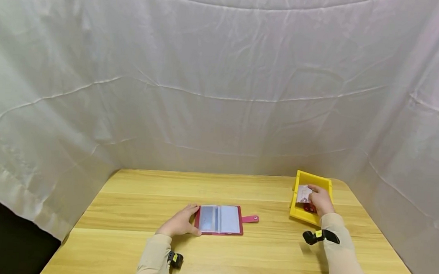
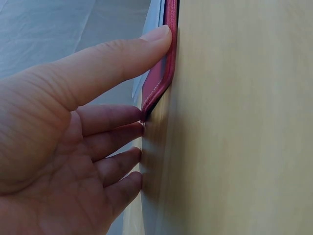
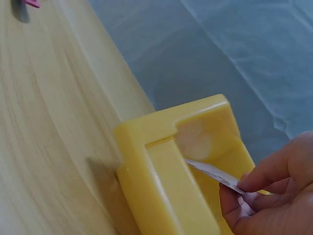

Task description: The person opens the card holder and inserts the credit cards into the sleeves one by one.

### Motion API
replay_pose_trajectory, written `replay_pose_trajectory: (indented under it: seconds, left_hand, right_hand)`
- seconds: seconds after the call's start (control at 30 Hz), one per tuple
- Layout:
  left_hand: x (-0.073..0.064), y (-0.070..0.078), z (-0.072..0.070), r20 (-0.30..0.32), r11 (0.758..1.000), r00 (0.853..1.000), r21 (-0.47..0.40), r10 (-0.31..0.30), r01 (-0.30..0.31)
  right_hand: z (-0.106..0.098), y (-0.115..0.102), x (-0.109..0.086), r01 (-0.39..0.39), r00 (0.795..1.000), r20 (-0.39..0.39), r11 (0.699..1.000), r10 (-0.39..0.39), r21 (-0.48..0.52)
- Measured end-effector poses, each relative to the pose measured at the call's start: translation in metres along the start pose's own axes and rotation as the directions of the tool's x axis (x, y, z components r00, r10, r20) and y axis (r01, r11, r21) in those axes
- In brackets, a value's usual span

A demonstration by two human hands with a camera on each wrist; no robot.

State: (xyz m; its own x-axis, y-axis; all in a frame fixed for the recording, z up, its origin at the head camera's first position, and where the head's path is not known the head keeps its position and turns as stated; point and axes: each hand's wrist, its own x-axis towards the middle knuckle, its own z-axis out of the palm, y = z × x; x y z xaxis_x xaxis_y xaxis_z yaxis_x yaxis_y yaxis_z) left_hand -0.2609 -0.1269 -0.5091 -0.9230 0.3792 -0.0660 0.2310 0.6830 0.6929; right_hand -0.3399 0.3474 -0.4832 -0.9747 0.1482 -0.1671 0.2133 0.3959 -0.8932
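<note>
An open card holder (image 1: 230,219) with a red cover and clear sleeves lies on the table. At its left end rests my left hand (image 1: 180,223), thumb along the near edge and fingertips by the left side; in the left wrist view the thumb (image 2: 122,56) touches the red rim and the other fingers are slightly bent against the tabletop. My right hand (image 1: 320,200) pinches a pale printed card (image 1: 304,194) between thumb and fingers, over the yellow bin (image 1: 305,216). In the right wrist view the card (image 3: 215,175) appears nearly edge-on, inside the bin's opening.
A red item (image 1: 310,207) lies in the bin beneath the card. The holder's pink snap strap (image 1: 250,219) points right toward the bin. Grey-white curtains (image 1: 220,124) stand behind and beside the wooden table (image 1: 257,261).
</note>
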Motion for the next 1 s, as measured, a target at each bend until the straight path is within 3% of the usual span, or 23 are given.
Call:
replay_pose_trajectory:
  seconds: [0.57, 0.87, 1.0]
  left_hand:
    - [0.0, -0.001, 0.001, -0.003, 1.0, 1.0, 0.0, -0.003, 0.003]
    - [0.0, 0.001, 0.001, -0.006, 1.0, 1.0, 0.003, -0.005, 0.005]
    - [0.0, 0.0, 0.001, -0.006, 1.0, 1.0, 0.0, -0.003, 0.003]
  right_hand:
    - [-0.007, -0.015, -0.023, 0.053, 0.998, -0.031, 0.998, -0.052, 0.039]
    - [-0.002, -0.025, -0.044, 0.044, 0.999, -0.016, 0.997, -0.043, 0.058]
    - [0.003, -0.03, -0.051, 0.09, 0.996, -0.003, 0.994, -0.09, 0.057]
